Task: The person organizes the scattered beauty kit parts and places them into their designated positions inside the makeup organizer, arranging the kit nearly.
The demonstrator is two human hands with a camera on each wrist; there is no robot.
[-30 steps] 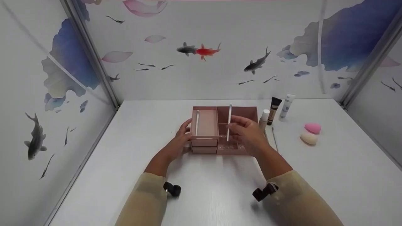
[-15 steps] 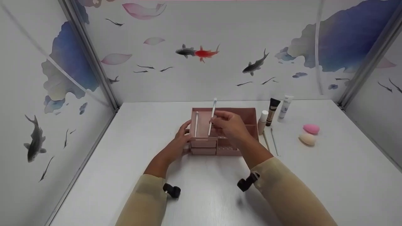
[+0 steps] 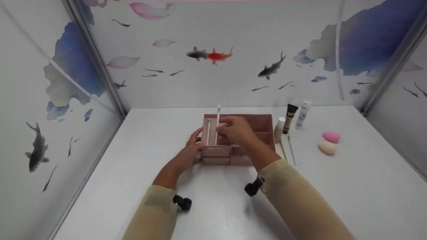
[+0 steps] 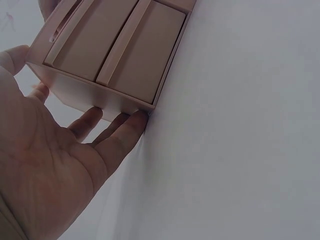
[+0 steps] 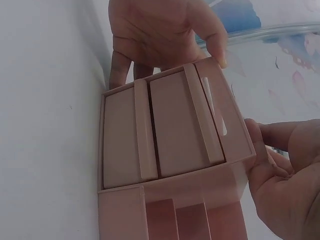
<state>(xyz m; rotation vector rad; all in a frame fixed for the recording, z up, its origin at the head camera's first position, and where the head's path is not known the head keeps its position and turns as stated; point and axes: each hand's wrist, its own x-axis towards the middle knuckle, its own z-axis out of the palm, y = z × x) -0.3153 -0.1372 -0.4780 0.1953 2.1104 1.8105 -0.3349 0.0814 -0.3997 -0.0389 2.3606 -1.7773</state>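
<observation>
A pink desktop organizer (image 3: 262,124) stands in the middle of the white table, with a shallow tray over two drawers on its left half. My right hand (image 3: 236,130) pinches a thin white pencil-like stick (image 3: 218,115) above this tray, its lower end down inside. A similar white stick (image 3: 208,131) lies along the tray's left side. My left hand (image 3: 186,155) steadies the organizer from the left; in the left wrist view its extended fingers (image 4: 122,137) touch the side wall. The right wrist view shows both drawers (image 5: 182,120) closed; the held stick is hidden there.
Right of the organizer stand a white-capped bottle (image 3: 279,130), a black-capped tube (image 3: 289,118) and a white tube (image 3: 303,115). Two thin sticks (image 3: 292,150) lie in front of them. Farther right are a pink sponge (image 3: 331,136) and a beige sponge (image 3: 327,147).
My right hand has carried the white stick leftward, from over the right compartments to over the tray, and it now stands nearly parallel to the other stick. The left hand has stayed put.
</observation>
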